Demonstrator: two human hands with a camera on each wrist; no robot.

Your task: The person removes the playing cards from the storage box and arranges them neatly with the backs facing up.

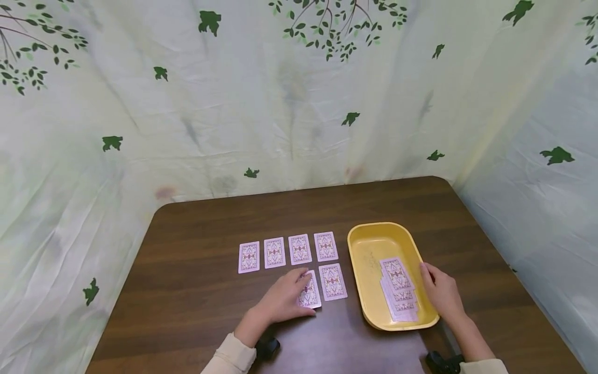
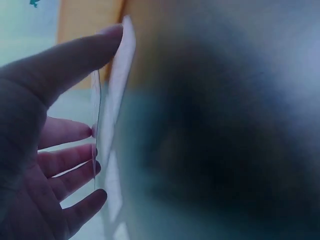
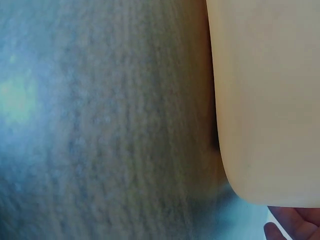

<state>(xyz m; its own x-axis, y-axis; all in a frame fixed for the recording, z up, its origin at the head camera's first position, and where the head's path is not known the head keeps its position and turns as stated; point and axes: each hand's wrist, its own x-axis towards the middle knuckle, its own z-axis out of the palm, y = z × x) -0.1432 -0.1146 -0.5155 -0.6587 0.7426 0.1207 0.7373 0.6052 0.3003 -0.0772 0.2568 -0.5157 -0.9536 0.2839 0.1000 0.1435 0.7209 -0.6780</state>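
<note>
My left hand holds a playing card, back side up, by its edges between thumb and fingers. This card is close over the table, just left of another face-down card. In the left wrist view the held card shows nearly edge-on, thumb at one end and fingertips at the other. My right hand grips the right rim of a yellow plastic tray, thumb on top. Inside the tray lie several overlapping cards, backs up. The right wrist view shows the tray's outer wall and fingers beneath it.
Beyond my left hand runs a row of several face-down cards, spaced apart. The dark wooden table has rounded far corners. A pale curtain with leaf prints hangs behind it and along its sides.
</note>
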